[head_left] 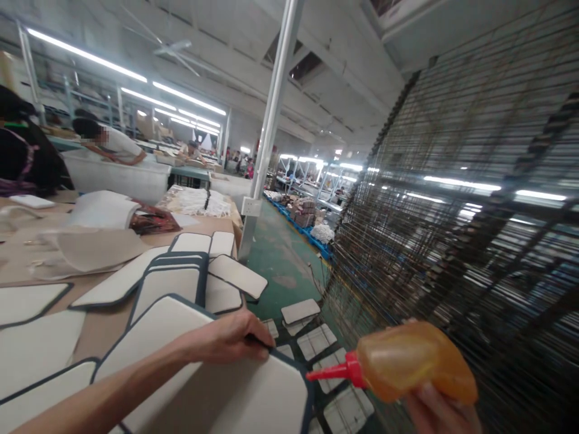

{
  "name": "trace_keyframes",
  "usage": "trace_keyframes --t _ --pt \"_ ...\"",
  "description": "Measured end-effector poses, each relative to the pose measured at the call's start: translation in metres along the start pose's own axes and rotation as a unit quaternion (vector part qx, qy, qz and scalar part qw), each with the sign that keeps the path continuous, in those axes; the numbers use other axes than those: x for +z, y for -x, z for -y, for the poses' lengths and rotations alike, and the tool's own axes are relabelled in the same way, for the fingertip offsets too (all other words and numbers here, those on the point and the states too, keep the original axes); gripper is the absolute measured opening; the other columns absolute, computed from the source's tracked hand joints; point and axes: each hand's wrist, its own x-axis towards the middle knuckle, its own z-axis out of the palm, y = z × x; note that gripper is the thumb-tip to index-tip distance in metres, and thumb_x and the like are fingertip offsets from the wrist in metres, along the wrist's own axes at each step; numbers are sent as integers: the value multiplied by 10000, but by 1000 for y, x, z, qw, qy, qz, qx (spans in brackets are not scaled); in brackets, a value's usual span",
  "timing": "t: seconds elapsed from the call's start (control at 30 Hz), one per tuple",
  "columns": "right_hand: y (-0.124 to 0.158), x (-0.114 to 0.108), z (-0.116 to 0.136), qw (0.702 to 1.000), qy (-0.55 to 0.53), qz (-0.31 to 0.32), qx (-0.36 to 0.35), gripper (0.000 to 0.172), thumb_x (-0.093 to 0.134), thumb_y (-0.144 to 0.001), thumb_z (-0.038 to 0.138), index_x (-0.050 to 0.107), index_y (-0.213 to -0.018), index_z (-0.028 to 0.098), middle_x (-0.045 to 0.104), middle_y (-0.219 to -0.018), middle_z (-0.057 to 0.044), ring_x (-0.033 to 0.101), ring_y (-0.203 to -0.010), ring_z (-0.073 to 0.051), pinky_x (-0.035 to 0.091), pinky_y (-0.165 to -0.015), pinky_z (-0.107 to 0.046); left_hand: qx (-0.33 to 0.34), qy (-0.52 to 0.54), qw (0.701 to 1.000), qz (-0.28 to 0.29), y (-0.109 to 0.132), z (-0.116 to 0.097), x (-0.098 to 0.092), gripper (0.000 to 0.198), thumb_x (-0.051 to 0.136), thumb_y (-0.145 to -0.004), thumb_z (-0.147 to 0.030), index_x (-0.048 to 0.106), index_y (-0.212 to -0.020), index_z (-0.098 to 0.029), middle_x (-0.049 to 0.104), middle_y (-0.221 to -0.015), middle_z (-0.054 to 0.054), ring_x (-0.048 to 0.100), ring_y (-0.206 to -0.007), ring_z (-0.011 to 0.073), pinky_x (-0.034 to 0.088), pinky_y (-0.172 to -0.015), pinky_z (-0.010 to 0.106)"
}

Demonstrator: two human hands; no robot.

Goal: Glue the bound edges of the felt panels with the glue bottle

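Observation:
My left hand (230, 337) grips the dark blue edge of a large cream panel (217, 392) with rounded corners, fingers curled round its rim. In my right hand (434, 404) is a squeeze bottle (416, 361) of amber liquid, held tilted on its side. Its red nozzle (335, 370) points left, its tip at or very close to the panel's dark border; contact I cannot tell. Behind the held panel lies a stack of similar blue-edged panels (172, 286), with a loose panel (239, 276) leaning over the table's edge.
A tall wire rack (452, 199) rises on the right. Several panels (316, 342) lie low beside it above the green floor (284, 253). A metal post (271, 114) with a socket box stands ahead. Beige pieces (94, 247) cover the table's left; a co-worker (113, 141) bends over a white bin (122, 178).

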Motion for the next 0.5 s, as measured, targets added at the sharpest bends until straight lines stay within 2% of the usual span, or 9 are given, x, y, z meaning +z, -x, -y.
trace_keyframes --t 0.1,0.17,0.23,0.3,0.37,0.43,0.5 --pt "-1 -4 9 999 15 38 34 421 832 -273 90 592 -595 217 610 -634 64 616 -714 -129 535 -688 -189 8 2 1000 19 -2 -10 2 272 555 -820 -347 667 -706 -127 518 -614 -12 447 -598 108 327 -553 176" --pt "-3 -6 10 996 29 44 67 433 849 -307 156 607 -661 214 597 -609 58 614 -675 -140 540 -618 -197 32 9 999 37 -2 -15 2 301 551 -831 -375 713 -796 -124 603 -676 17 512 -637 132 365 -578 179" --pt "-3 -7 8 996 33 21 77 501 861 -359 285 618 -791 212 636 -686 33 619 -665 -150 535 -557 -201 51 18 997 55 -2 -19 3 343 547 -838 -405 734 -889 -123 668 -755 53 567 -680 160 401 -606 191" --pt "-4 -11 5 996 31 -2 85 635 866 -343 382 601 -892 203 670 -796 -4 633 -689 -170 536 -536 -206 55 24 996 69 0 -23 4 384 539 -842 -433 738 -953 -124 702 -827 82 605 -723 185 428 -636 205" --pt "-5 -16 3 991 36 6 129 785 886 -292 360 567 -989 189 678 -904 -51 650 -793 -228 561 -571 -248 45 25 995 81 1 -28 4 415 530 -844 -457 737 -982 -125 714 -872 94 625 -765 200 444 -662 213" --pt "-6 -23 2 986 51 40 157 861 892 -315 322 527 -1082 183 675 -947 -81 645 -863 -273 580 -601 -301 33 26 995 88 3 -32 4 441 525 -841 -480 736 -991 -123 718 -893 96 632 -790 205 453 -675 214" --pt "-7 -27 0 988 53 70 128 867 885 -347 265 517 -1129 192 680 -914 -66 645 -846 -267 579 -604 -307 22 28 995 90 6 -35 4 471 525 -835 -498 736 -992 -106 719 -898 106 637 -795 208 458 -672 213"
